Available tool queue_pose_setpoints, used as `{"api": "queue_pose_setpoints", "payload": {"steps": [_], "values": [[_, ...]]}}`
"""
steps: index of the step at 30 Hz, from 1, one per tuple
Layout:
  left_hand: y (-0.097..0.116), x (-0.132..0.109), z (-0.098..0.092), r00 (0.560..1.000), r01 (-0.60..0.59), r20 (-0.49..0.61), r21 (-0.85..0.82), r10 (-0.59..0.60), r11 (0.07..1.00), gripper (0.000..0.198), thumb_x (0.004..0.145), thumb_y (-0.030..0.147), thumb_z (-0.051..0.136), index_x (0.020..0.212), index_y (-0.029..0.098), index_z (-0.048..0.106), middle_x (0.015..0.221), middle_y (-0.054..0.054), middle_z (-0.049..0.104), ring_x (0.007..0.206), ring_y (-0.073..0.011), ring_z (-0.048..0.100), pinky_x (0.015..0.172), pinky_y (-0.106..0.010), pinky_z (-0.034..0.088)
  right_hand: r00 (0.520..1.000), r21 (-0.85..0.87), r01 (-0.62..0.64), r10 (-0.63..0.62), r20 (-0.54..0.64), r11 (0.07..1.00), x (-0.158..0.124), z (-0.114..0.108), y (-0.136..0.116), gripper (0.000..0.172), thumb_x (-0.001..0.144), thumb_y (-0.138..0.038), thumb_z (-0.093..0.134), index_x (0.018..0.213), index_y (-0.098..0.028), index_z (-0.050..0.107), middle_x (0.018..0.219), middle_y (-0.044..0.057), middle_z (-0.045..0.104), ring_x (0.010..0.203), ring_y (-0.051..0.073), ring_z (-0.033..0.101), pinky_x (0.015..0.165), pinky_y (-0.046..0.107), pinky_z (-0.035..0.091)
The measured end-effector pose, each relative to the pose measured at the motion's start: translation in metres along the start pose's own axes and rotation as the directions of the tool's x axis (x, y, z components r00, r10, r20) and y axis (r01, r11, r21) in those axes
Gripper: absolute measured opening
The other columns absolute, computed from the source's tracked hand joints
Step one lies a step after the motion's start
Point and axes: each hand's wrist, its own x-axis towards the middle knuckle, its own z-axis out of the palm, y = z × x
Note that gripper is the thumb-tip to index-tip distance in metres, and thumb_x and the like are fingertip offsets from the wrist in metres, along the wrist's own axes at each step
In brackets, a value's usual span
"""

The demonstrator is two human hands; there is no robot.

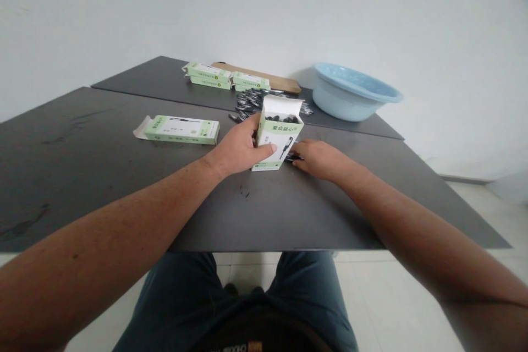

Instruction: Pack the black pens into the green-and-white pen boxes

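Observation:
My left hand is wrapped around an upright white and green carton whose top flaps stand open, with dark pens showing inside. My right hand rests on the dark table just right of the carton, fingers curled over a few black pens lying beside the carton's base. A loose pile of black pens lies behind the carton.
A closed green and white carton lies flat to the left. More such cartons sit at the back beside a brown cardboard sheet. A light blue basin stands at the back right. The table's near edge runs above my knees.

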Motion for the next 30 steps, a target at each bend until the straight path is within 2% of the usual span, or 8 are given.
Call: {"api": "queue_pose_setpoints", "payload": {"steps": [8,13,17,20,22,24,28,30], "values": [[0.003,-0.001,0.0,1.0,0.009,0.002,0.022,-0.009,1.0,0.056,0.082,0.027,0.076,0.136,0.016,0.065,0.126,-0.01,0.079,0.109,-0.0286,0.077,0.098,-0.044,0.062,0.99,0.046,-0.082,0.076,0.117,0.996,0.0,-0.009,0.0,0.019,0.096,-0.03,0.067,0.109,-0.022,0.078,0.11,0.009,0.083,0.096,0.026,0.076,0.077,0.034,0.049],[0.007,-0.001,-0.001,1.0,0.025,0.0,0.047,-0.025,0.999,0.056,0.082,0.027,0.076,0.136,0.016,0.065,0.127,-0.009,0.08,0.111,-0.0279,0.077,0.099,-0.042,0.062,0.99,0.027,-0.079,0.076,0.116,0.996,-0.006,-0.009,-0.003,0.016,0.098,-0.03,0.064,0.103,-0.021,0.076,0.113,0.012,0.081,0.101,0.028,0.075,0.082,0.035,0.049],[0.012,-0.002,-0.003,0.999,0.042,0.002,0.094,-0.043,0.995,0.053,0.083,0.027,0.075,0.134,0.016,0.066,0.123,-0.008,0.08,0.106,-0.0269,0.077,0.096,-0.04,0.062,0.989,0.024,-0.13,0.128,0.076,0.991,-0.014,-0.017,0.004,0.019,0.1,-0.03,0.061,0.11,-0.019,0.074,0.113,0.014,0.08,0.1,0.029,0.075,0.082,0.037,0.05],[0.012,-0.002,-0.003,0.998,0.054,0.007,0.103,-0.055,0.993,0.054,0.083,0.028,0.076,0.134,0.015,0.065,0.123,-0.009,0.08,0.106,-0.0282,0.077,0.097,-0.042,0.063,0.97,0.103,-0.222,0.23,-0.074,0.969,-0.025,-0.038,0.015,0.022,0.101,-0.033,0.063,0.114,-0.02,0.074,0.105,0.012,0.081,0.092,0.029,0.074,0.078,0.038,0.051],[0.011,-0.002,-0.003,0.998,0.063,0.011,0.093,-0.064,0.994,0.054,0.083,0.029,0.076,0.135,0.016,0.065,0.125,-0.01,0.08,0.107,-0.029,0.078,0.097,-0.044,0.063,0.908,0.232,-0.278,0.334,-0.252,0.932,-0.035,-0.059,0.018,0.022,0.1,-0.035,0.065,0.113,-0.022,0.075,0.095,0.009,0.08,0.083,0.027,0.073,0.075,0.038,0.052],[0.008,-0.002,-0.003,0.997,0.067,0.02,0.07,-0.068,0.995,0.055,0.084,0.03,0.076,0.136,0.017,0.064,0.127,-0.01,0.079,0.109,-0.0297,0.078,0.097,-0.045,0.064,0.791,0.351,-0.232,0.386,-0.474,0.907,-0.047,-0.083,0.015,0.019,0.097,-0.031,0.069,0.112,-0.023,0.078,0.091,0.007,0.079,0.078,0.025,0.072,0.073,0.039,0.054],[0.006,-0.002,-0.003,0.996,0.083,0.032,0.049,-0.084,0.995,0.055,0.084,0.031,0.077,0.135,0.018,0.064,0.129,-0.01,0.079,0.111,-0.0306,0.078,0.099,-0.047,0.064,0.476,0.484,0.197,0.348,-0.808,0.853,-0.061,-0.12,-0.01,0.02,0.1,-0.033,0.07,0.117,-0.027,0.077,0.097,0.004,0.077,0.063,0.018,0.063,0.057,0.036,0.048],[0.006,-0.003,-0.003,0.995,0.086,0.039,0.033,-0.087,0.996,0.055,0.084,0.031,0.077,0.136,0.018,0.064,0.129,-0.01,0.08,0.112,-0.0305,0.079,0.1,-0.047,0.064,0.411,0.512,0.373,0.357,-0.839,0.774,-0.059,-0.128,-0.027,0.014,0.101,-0.04,0.07,0.111,-0.032,0.076,0.098,0.003,0.075,0.057,0.016,0.058,0.049,0.035,0.044]]}}
